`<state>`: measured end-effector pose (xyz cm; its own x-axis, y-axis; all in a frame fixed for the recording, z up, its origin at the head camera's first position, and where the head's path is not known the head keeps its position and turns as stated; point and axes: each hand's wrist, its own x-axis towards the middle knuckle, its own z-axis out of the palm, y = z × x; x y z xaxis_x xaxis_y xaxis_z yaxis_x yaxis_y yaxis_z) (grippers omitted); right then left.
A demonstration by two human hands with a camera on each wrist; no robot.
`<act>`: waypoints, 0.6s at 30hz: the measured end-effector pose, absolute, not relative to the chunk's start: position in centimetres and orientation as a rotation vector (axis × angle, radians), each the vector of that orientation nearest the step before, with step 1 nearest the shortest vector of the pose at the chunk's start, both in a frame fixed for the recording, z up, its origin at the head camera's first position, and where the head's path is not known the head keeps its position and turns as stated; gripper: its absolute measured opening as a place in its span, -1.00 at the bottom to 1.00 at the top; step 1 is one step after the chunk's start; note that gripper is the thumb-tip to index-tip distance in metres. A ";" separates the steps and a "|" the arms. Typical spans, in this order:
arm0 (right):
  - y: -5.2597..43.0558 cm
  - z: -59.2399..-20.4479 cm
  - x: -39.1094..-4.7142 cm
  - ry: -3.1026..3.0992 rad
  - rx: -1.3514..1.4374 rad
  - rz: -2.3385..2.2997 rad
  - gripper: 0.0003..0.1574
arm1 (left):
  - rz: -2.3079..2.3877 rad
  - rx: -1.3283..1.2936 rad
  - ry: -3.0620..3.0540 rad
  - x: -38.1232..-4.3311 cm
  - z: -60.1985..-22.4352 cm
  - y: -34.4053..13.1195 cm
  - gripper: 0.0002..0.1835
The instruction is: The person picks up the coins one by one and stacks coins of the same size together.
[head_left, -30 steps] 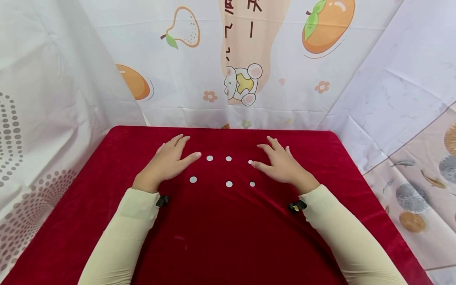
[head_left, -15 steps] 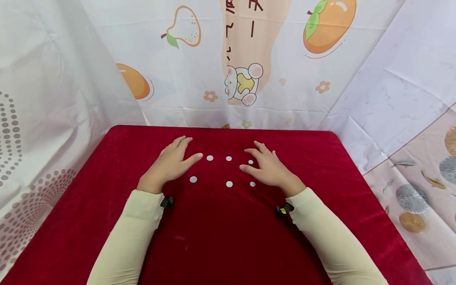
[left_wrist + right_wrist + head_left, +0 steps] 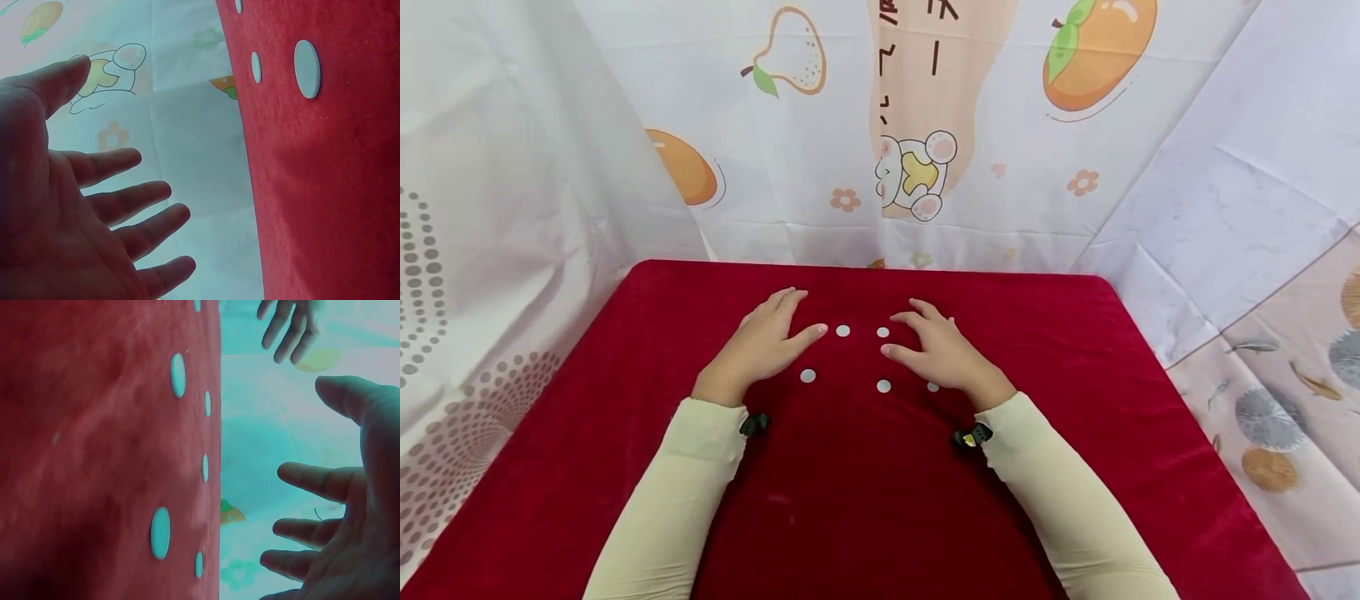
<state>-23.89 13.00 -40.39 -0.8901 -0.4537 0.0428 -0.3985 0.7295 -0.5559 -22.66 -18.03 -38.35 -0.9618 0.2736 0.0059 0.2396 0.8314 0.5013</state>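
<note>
On the red cloth (image 3: 865, 508), which fills the lower frame, the left hand (image 3: 762, 340) at centre-left and the right hand (image 3: 949, 353) right of centre hover with fingers loosely spread, holding nothing. The step seems to be positioning above the small white discs (image 3: 883, 387) near mid-frame; grasping one would require lowered, pinching fingertips.

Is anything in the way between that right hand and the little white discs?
Nothing visible is: in the right wrist view, only air shows between the right hand and the white discs, which lie uncovered on the red cloth. The left hand is off to the other side, not in between.
</note>
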 end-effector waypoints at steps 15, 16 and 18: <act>11.6 -42.3 -23.4 2.733 -0.722 -0.934 -0.33 | 0.777 0.422 2.944 -22.7 -38.6 -17.9 -0.10; 11.5 -42.4 -23.4 2.733 -0.723 -0.930 -0.35 | 0.775 0.423 2.943 -22.7 -38.6 -17.9 -0.10; 11.4 -42.6 -23.4 2.734 -0.725 -0.923 -0.38 | 0.773 0.423 2.941 -22.7 -38.7 -17.9 -0.10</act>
